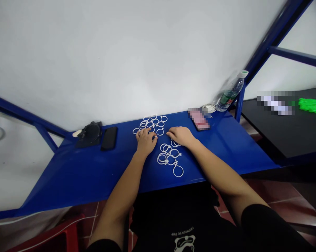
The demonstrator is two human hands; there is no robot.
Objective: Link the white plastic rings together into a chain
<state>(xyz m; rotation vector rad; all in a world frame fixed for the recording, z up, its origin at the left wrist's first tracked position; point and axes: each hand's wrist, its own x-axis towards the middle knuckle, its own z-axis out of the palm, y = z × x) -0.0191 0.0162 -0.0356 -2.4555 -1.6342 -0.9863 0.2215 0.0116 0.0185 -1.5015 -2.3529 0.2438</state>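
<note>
Several white plastic rings lie on a blue table (pixel 89 171) in two groups: a far cluster (pixel 154 122) near the wall and a near cluster (pixel 170 157) in front of me. My left hand (pixel 146 140) rests palm down at the near edge of the far cluster, its fingers curled over some rings. My right hand (pixel 181 135) lies palm down between the two clusters, fingers bent and touching rings beneath it. What lies under either palm is hidden.
A black phone (pixel 109 138) and a dark pouch (pixel 90 133) lie at the left. Another phone (pixel 199 119) and a plastic water bottle (pixel 230 92) sit at the right by a blue frame post. A black table with green pieces (pixel 312 105) stands further right.
</note>
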